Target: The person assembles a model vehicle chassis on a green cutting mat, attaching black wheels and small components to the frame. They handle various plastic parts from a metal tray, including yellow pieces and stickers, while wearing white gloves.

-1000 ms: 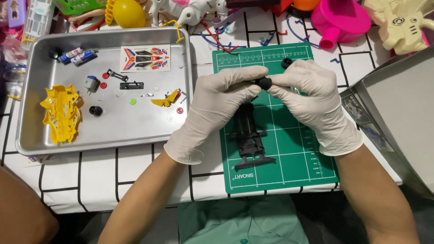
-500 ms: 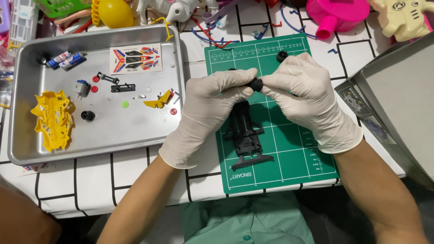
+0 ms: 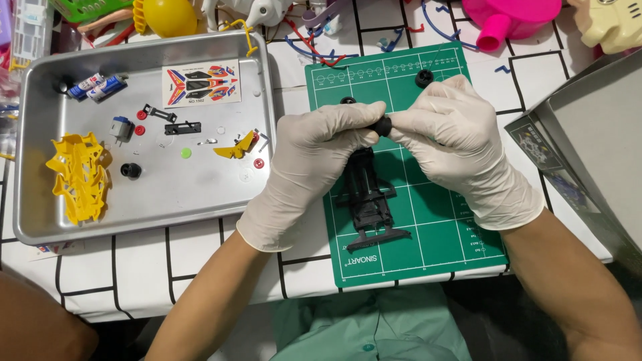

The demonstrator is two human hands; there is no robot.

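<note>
Hardly anything has shifted since a moment ago: both gloved hands sit over the same spot on the green cutting mat [image 3: 435, 220], fingertips meeting as before.

Beside the mat, the big steel tray [image 3: 40, 227] holds the loose parts: a yellow car body shell [image 3: 79, 175] at its left end, a sticker sheet [image 3: 200, 83] near the top, two small batteries [image 3: 97, 87], a little motor [image 3: 121, 128], a yellow wing piece [image 3: 237, 147], a black wheel [image 3: 130, 170], black clips, and red and green dots of plastic.

On the mat, the black car chassis [image 3: 366, 197] lies lengthwise, its near end flat on the mat and its far end up under the fingers.

Left hand [image 3: 309, 157] is closed narrowly, thumb and forefinger pinched on a small black wheel [image 3: 382, 126] at the chassis's far end. Right hand [image 3: 461, 144] pinches the same wheel from the other side, its fingertips touching it and nearly meeting the left's.

Another small black wheel [image 3: 424, 77] lies loose on the mat just beyond the right hand's knuckles.
</note>
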